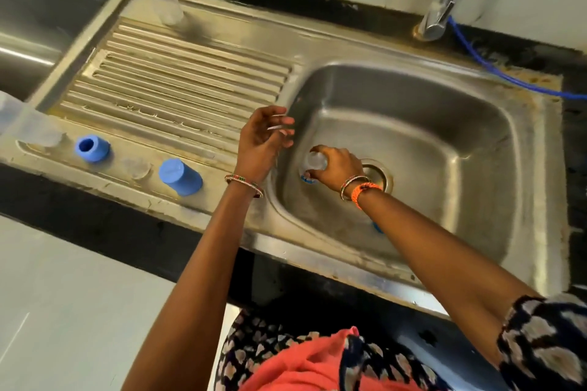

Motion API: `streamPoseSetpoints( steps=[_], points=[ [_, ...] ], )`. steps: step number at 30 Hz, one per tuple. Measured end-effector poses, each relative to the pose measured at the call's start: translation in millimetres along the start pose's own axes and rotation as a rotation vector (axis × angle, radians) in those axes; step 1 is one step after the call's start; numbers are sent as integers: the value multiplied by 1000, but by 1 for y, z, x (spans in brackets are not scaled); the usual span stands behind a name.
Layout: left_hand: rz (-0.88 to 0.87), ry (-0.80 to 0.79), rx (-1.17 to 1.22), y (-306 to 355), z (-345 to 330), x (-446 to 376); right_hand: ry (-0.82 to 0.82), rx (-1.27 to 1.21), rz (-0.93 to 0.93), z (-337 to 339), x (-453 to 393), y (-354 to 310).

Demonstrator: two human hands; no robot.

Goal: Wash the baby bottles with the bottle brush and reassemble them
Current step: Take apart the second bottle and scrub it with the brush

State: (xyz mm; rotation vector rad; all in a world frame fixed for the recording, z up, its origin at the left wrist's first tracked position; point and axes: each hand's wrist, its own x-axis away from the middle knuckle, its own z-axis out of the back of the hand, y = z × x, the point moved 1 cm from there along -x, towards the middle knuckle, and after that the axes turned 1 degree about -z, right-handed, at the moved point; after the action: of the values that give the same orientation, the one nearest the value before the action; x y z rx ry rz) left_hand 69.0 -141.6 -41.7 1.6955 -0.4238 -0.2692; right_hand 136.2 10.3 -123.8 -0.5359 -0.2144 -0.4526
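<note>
Bottle (316,162) gripped by right hand (336,168) in sink (460,124); left hand (265,140) loose, blue caps (180,177) on drainboard (190,79).

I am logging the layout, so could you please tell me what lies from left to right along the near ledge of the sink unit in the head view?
Clear bottle → open blue collar ring → clear teat → blue cap → left hand → right hand over the basin.

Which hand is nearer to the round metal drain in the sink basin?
Right. The right hand grips a small clear part just left of the round metal drain; the left hand hangs open farther left, over the basin's edge.
</note>
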Motion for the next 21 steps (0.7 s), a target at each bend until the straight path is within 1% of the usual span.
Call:
streamPoseSetpoints(
  steps=[2,3,6,10,12,14,16,18,19,21],
  points=[
    [23,24,-4,-2,0,-2,-7,35,-18,-1,4,2],
    [34,34,-6,-2,0,-3,-1,11,-40,0,7,3],
    [55,27,-24,-3,-7,-5,79,-107,-89,13,16,5],
    [99,4,-98,-6,-18,-3,145,-243,-88,32,29,5],
    [132,-24,-142,-7,-25,-3,198,-417,-108,43,33,1],
    [225,-47,-140,1,-38,-3,225,-645,-125,62,37,-10],
    [356,-116,-109,19,-57,-3,298,-767,-33,92,43,-27],
    [424,-245,10,42,-75,-6,401,-803,108,127,53,-47],
    [402,-307,121,56,-84,-9,455,-809,165,145,58,-56],
    [320,-354,356,85,-97,-15,547,-790,246,178,70,-70]
  ],
)
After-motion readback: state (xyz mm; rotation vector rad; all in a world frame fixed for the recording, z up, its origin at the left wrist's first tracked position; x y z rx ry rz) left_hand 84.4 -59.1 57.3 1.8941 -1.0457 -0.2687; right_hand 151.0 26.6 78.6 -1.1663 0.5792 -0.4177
